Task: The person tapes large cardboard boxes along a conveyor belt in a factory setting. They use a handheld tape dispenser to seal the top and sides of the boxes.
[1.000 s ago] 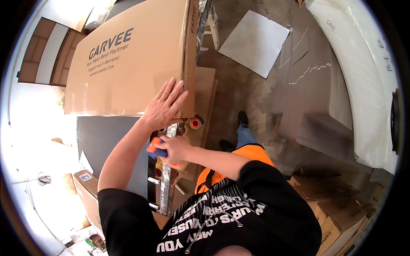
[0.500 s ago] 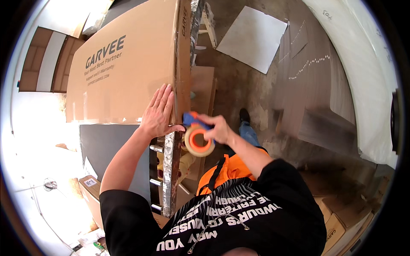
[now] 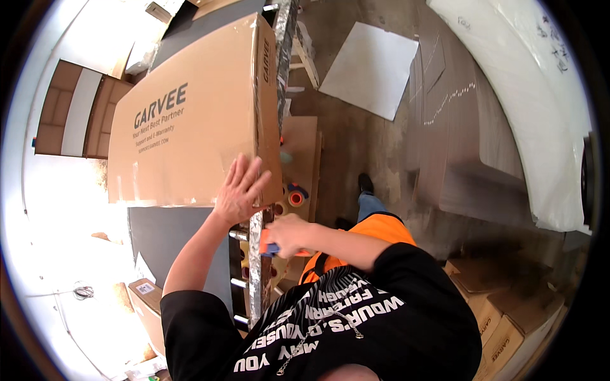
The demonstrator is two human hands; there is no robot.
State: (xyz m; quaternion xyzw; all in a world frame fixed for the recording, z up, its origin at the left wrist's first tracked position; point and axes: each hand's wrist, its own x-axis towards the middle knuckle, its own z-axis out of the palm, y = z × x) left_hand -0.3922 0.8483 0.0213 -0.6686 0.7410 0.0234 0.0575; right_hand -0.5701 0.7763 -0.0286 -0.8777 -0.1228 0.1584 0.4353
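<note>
A large brown cardboard carton (image 3: 203, 76) lies on the roller conveyor, clear tape along its edges. My left hand (image 3: 239, 198) is at its near right corner, fingers spread and slightly blurred, holding nothing; whether the fingers press on the cardboard I cannot tell. Just nearer to me, beside the conveyor's side rail (image 3: 256, 279), my right hand (image 3: 289, 233) is wrapped round a blue and orange tape dispenser (image 3: 269, 248). Most of the dispenser and its roll is hidden behind that hand.
Below the rail are several tape rolls, one with an orange core (image 3: 296, 199). A dark grey panel (image 3: 181, 247) lies left of the rollers (image 3: 239, 283). A white sheet (image 3: 372, 70) is on the floor. Stacked cartons (image 3: 502, 330) stand at the lower right; white wrapped material (image 3: 508, 95) lines the right.
My right hand has drawn the tape dispenser down and left, toward me, from the carton's corner to the rail. My left hand's fingers have spread. The whole view has shifted slightly.
</note>
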